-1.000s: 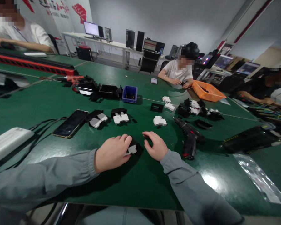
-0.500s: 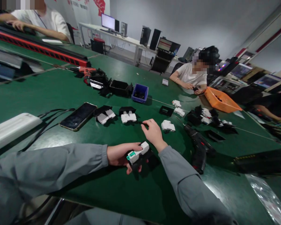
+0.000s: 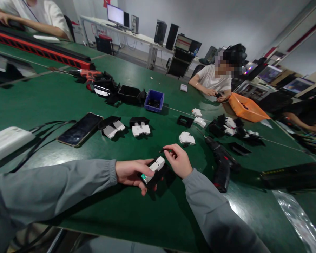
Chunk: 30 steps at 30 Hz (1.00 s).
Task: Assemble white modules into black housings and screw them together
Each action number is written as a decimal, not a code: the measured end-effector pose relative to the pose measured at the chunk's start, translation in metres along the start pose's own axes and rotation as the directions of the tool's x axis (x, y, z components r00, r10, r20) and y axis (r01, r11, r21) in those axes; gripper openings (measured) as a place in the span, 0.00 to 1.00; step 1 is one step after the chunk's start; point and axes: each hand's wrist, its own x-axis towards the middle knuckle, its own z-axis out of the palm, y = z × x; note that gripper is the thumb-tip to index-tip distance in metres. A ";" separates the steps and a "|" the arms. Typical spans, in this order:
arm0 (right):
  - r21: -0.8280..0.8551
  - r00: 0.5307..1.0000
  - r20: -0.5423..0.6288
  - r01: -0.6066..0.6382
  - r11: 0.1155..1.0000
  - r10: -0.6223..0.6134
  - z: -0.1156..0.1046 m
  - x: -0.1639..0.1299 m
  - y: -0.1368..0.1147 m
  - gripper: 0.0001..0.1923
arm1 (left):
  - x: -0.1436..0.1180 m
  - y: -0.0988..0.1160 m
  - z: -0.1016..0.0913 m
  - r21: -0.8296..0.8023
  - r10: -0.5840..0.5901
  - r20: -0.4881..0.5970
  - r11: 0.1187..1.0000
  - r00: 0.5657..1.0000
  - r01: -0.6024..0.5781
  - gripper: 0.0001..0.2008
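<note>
My left hand (image 3: 133, 173) is closed around a white module (image 3: 158, 163) with a green end, seated in a black housing (image 3: 154, 182); the thumb lies over the white part. Just above its far end, my right hand (image 3: 179, 160) pinches a small black piece (image 3: 162, 151), too small to make out in detail. That piece looks close to the module, and I cannot tell whether they touch. Beyond my hands lie two similar white-and-black units, a left one (image 3: 113, 128) and a right one (image 3: 140, 127). A loose white module (image 3: 186, 138) lies further right.
A black power screwdriver (image 3: 221, 161) lies right of my right arm. A phone (image 3: 80, 130) and a white power strip (image 3: 9, 147) are at left. Further back stand a blue bin (image 3: 154, 101), a black bin (image 3: 131, 94) and an orange basket (image 3: 249, 109). Other people sit around the table.
My right hand has come back from beside the right-hand unit to the held module, with the small black piece in its fingers. My left thumb has slid toward the green end.
</note>
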 end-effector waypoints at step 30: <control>-0.271 0.989 0.119 0.116 0.956 -0.087 0.031 0.071 0.005 0.06 | 0.006 0.004 0.005 0.040 -0.090 0.090 0.995 0.992 0.087 0.38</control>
